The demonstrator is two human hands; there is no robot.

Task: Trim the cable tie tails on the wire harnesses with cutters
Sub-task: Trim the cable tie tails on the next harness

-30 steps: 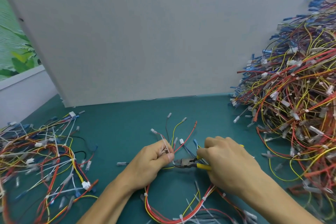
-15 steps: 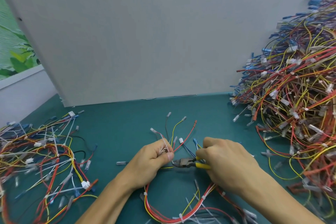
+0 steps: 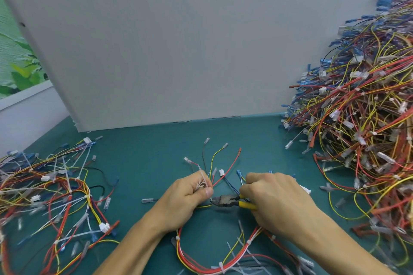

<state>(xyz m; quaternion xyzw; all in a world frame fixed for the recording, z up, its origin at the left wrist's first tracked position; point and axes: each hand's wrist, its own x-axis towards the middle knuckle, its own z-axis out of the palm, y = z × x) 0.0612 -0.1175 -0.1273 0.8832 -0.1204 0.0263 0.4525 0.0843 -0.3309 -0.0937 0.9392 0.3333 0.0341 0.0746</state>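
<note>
My left hand [image 3: 186, 198] grips a wire harness [image 3: 214, 259] of red, yellow and white wires, together with several white cable tie tails [image 3: 202, 182] sticking out above the fingers. My right hand [image 3: 274, 203] holds yellow-handled cutters [image 3: 232, 201]; their dark jaws point left and sit right beside my left thumb. The harness loops down toward the bottom edge, with white cable ties along it. Loose wire ends with terminals fan out beyond my left hand.
A big heap of harnesses [image 3: 362, 131] fills the right side. A smaller spread of harnesses [image 3: 51, 198] lies at the left. A grey panel [image 3: 169, 40] stands upright at the back of the teal table [image 3: 145, 158]. Cut tie pieces lie scattered near the hands.
Almost nothing differs. Both hands stay in place, and the cutter jaws stay at my left thumb.
</note>
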